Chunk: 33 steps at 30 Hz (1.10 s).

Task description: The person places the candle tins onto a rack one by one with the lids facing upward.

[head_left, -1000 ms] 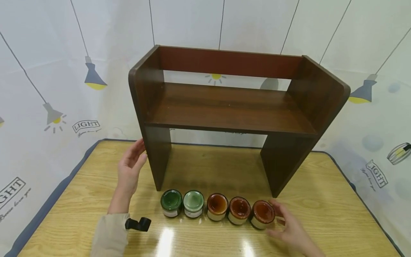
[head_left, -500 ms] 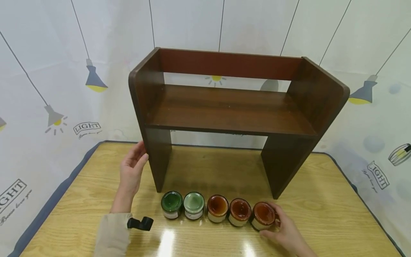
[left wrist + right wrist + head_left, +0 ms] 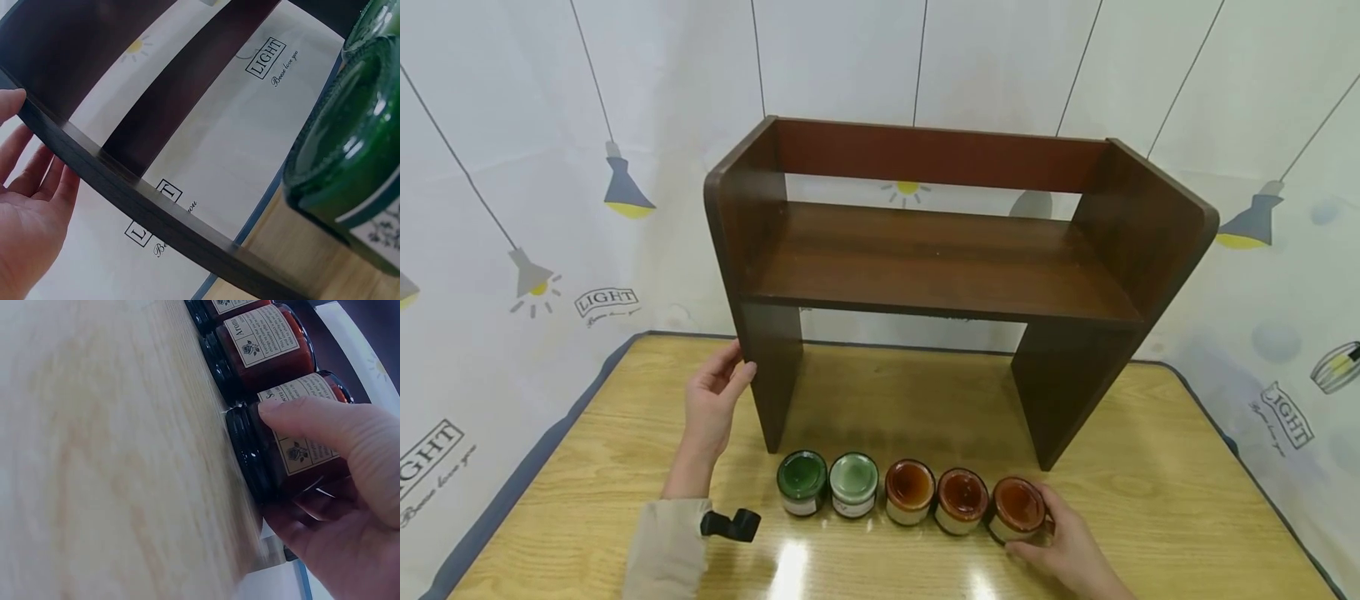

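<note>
Five upturned jars (image 3: 910, 493), rightmost in right grip (image 3: 1066, 540), contents unclear.

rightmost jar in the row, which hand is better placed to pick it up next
Probably the right hand: it grips the rightmost jar, thumb on its label, while the left hand is at the shelf's left panel.

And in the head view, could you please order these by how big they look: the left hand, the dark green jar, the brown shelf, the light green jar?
Largest to smallest:
1. brown shelf
2. left hand
3. dark green jar and light green jar: they look alike, so I leave these two unranked.
</note>
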{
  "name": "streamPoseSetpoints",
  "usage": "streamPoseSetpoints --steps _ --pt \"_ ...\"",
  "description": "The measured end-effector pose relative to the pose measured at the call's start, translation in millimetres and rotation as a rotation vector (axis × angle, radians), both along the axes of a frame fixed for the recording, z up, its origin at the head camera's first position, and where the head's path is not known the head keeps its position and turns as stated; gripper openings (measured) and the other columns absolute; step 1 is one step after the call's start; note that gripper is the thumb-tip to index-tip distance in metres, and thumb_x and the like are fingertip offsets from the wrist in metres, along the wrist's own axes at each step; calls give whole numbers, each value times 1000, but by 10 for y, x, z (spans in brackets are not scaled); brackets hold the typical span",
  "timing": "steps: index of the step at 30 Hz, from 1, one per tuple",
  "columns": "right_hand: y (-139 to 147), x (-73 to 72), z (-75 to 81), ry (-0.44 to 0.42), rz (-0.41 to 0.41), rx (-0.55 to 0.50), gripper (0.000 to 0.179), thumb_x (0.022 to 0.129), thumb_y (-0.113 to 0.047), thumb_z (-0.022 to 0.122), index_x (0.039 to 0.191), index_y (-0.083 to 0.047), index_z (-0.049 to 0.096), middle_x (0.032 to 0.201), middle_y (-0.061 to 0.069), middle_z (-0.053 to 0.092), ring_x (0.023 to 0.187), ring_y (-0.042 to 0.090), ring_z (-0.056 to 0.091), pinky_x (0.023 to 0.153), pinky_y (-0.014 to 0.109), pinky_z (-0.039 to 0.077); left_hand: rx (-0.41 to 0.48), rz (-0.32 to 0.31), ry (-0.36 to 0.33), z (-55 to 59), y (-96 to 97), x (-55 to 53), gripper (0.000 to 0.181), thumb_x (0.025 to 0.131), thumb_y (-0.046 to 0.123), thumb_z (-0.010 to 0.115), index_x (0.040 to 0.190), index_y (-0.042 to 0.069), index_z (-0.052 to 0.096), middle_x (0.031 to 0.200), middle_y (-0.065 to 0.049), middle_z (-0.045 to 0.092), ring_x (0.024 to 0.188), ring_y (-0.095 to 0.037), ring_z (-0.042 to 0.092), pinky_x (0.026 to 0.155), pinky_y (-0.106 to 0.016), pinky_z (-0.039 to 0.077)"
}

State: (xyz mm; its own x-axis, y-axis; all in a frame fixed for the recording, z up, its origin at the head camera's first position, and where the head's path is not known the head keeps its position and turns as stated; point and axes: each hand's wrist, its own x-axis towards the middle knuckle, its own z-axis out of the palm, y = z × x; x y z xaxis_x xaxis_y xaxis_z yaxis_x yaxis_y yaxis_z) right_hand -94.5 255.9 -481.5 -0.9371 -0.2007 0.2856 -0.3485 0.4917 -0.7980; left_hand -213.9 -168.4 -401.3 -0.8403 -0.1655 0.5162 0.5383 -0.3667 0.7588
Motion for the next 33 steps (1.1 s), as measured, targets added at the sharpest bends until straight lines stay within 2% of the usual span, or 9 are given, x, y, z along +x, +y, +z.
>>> streamPoseSetpoints --steps 8,21,27,33 --pt "12 -24 -48 38 -10 16 70 56 -2 88 117 6 54 102 12 63 89 0 57 73 22 51 8 5 -16 -14 3 4 42 86 -18 51 107 12 71 105 2 67 101 -9 59 79 -17 49" --pt "5 -30 -67 19 -136 57 72 51 -6 91 112 5 56 102 8 64 88 0 57 74 24 52 -20 2 -30 1 -19 6 40 86 -16 52 109 11 70 106 3 67 103 -9 58 81 -18 49" --pt "30 -33 -17 48 -176 64 73 52 -6 91 114 5 56 103 10 64 90 -1 56 74 20 51 -33 7 -22 5 -16 -4 40 86 -16 53 109 11 70 106 3 67 103 -10 59 82 -18 49" --pt "63 -25 110 44 -198 95 68 55 -9 90 113 2 57 100 7 64 88 -1 56 71 21 51 -33 7 -10 -8 -26 -8 40 86 -17 53 109 11 70 106 3 67 102 -9 59 81 -18 49"
